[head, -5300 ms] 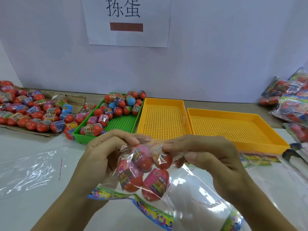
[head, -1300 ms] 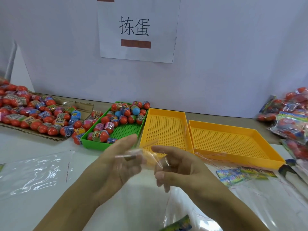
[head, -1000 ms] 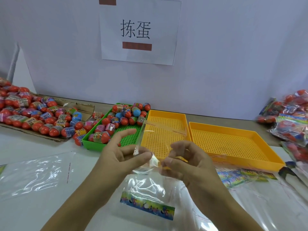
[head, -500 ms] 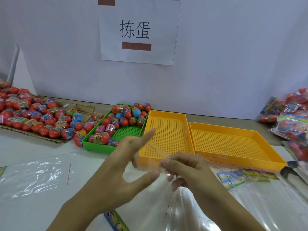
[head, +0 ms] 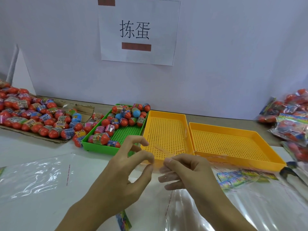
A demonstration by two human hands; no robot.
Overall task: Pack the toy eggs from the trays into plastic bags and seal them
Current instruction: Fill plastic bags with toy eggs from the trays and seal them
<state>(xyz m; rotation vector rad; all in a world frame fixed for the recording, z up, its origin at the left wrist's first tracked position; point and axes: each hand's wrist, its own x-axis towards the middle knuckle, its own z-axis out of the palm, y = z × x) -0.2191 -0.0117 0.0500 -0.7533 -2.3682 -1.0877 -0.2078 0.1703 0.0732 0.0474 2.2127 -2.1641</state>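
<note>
I had both hands up in front of the trays, working the mouth of an empty clear bag [head: 168, 205] so it would take eggs. My right hand [head: 188, 174] pinched the thin top edge of the film between thumb and forefinger, while the bag's body hung down and lay slack on the white table [head: 25, 147]. My left hand [head: 123, 174] was beside it with thumb and forefinger curved toward each other; whether they actually gripped the film I could not tell, as the plastic was too clear there. I judged the aim was to pull the two layers apart.

The toy eggs [head: 120, 120] waited in the green tray [head: 100, 150], heaped toward its far end, close by my left hand for easy picking. The two yellow trays [head: 233, 144] beside it held none. More eggs lay on flattened cardboard [head: 55, 140] at far left, a spare bag [head: 33, 177] lay flat at left, and filled bags [head: 290, 117] were piled far right, out of the way.
</note>
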